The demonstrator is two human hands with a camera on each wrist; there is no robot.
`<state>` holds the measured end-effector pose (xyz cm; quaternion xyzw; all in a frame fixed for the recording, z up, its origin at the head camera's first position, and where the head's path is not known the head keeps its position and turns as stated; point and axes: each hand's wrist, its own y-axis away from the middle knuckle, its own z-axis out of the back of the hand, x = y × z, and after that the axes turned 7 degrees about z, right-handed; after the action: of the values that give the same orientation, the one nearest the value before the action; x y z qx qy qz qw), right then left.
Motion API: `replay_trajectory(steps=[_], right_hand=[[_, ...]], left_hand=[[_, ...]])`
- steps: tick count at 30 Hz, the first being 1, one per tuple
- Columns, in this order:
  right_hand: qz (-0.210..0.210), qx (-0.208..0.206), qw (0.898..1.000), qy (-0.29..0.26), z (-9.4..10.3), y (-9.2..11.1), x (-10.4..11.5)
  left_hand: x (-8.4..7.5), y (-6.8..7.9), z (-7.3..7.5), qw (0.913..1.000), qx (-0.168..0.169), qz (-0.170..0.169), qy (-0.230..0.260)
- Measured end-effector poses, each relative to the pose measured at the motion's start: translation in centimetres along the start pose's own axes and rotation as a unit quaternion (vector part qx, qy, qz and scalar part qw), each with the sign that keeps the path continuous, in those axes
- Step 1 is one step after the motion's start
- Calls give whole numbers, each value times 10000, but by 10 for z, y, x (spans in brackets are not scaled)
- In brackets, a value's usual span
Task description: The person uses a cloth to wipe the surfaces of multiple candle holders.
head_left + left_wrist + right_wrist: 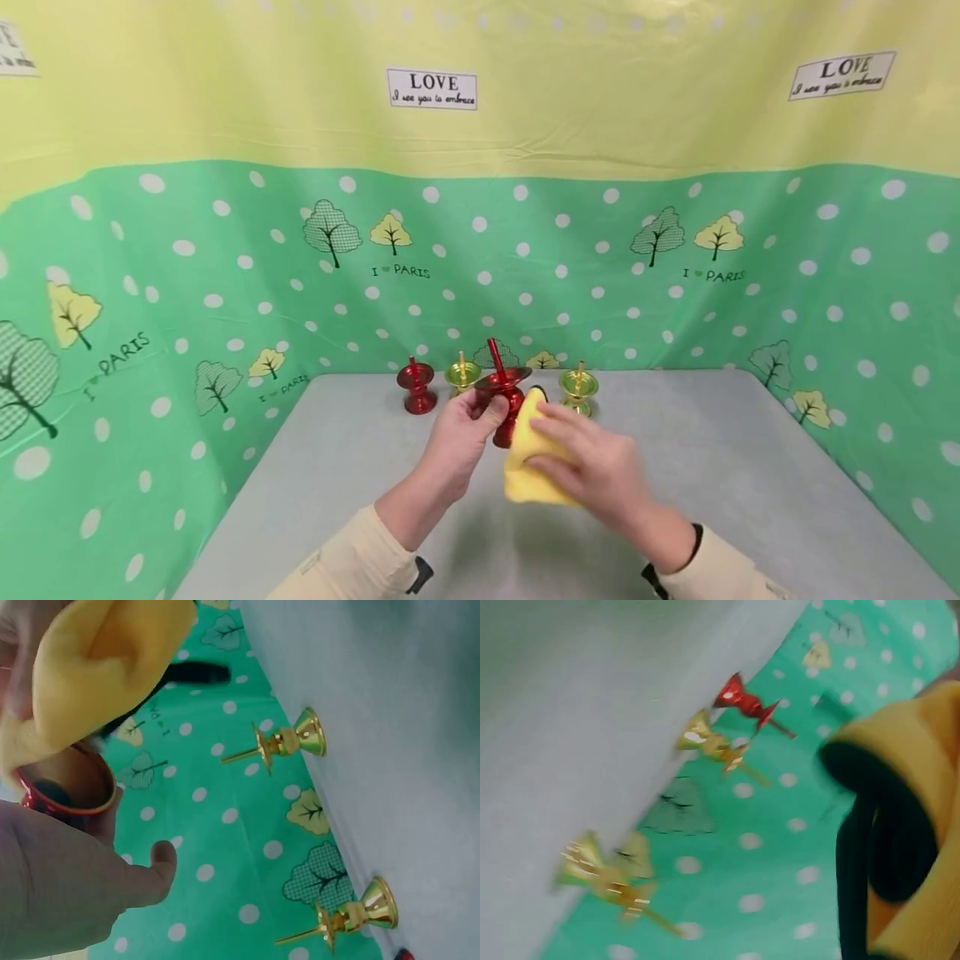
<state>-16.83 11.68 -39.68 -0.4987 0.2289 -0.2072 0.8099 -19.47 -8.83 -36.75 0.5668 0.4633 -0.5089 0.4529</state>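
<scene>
My left hand (460,437) grips a red metallic candle holder (504,381) by its stem, just below the dish, and lifts it off the table. Its hollow base (79,780) faces the camera in the left wrist view. A folded yellow cloth (536,467) with a dark edge is pinched in my right hand (592,462), close against the right side of the red holder. In the right wrist view, the cloth (922,750) fills the right side, hiding the fingers and the held holder.
Toward the back of the grey table (337,500) stand another red candle holder (417,387), a gold one (461,372) partly behind the left hand, and a second gold one (579,387) to the right. A green dotted curtain (525,275) hangs around the table's back and sides.
</scene>
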Motion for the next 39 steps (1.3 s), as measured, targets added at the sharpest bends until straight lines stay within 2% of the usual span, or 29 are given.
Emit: replay_trajectory(steps=[2, 4, 7, 10, 12, 14, 16, 18, 20, 22, 25, 27, 32, 33, 36, 39], right_hand=[[-397, 105, 9991, -57, -1, 3, -6], [-444, 129, 9988, 142, -2, 4, -7], [98, -126, 9966, 810, -9, 2, -4], [518, -507, 9880, 1363, -15, -2, -1], [713, -592, 9839, 1526, -17, -3, 0], [796, -510, 9847, 1463, -18, -2, 0], [589, -276, 9918, 1100, -17, -1, -2], [2, -5, 9990, 454, -14, 1, -4], [-629, 131, 9979, -93, -12, 2, -6], [-803, 201, 9963, -246, -10, 3, -6], [-224, 143, 9996, -20, -9, 2, -3], [-25, 32, 9999, 127, -10, 0, -4], [-472, -202, 9987, 14, -10, -1, -10], [-407, -241, 9988, 106, -10, -1, -10], [146, -413, 9961, 760, -11, -2, -6], [532, -582, 9886, 1283, -13, -5, 1]], left_hand=[[0, 0, 0, 10000, -3, -25, 59], [0, 0, -2, 10000, -25, -29, 86], [0, 0, -8, 9998, -40, -58, 185], [-1, 0, -14, 9993, -211, -116, 284], [-1, -1, -16, 9987, -389, -175, 276], [-2, -1, -14, 9982, -521, -200, 227], [-2, -2, -10, 9984, -501, -256, 75], [-1, -3, -5, 9991, -312, -275, -15], [1, -5, -1, 9996, -134, -240, -54], [3, -7, 2, 9998, 35, -170, 6], [5, -9, 4, 9997, 182, -17, 157], [5, -9, 5, 9991, 314, 11, 269], [4, -8, 5, 9978, 556, 69, 356], [4, -7, 4, 9980, 545, 107, 313], [3, -5, -1, 9987, 473, 138, 125], [1, -1, -6, 9998, 123, 121, 82]])
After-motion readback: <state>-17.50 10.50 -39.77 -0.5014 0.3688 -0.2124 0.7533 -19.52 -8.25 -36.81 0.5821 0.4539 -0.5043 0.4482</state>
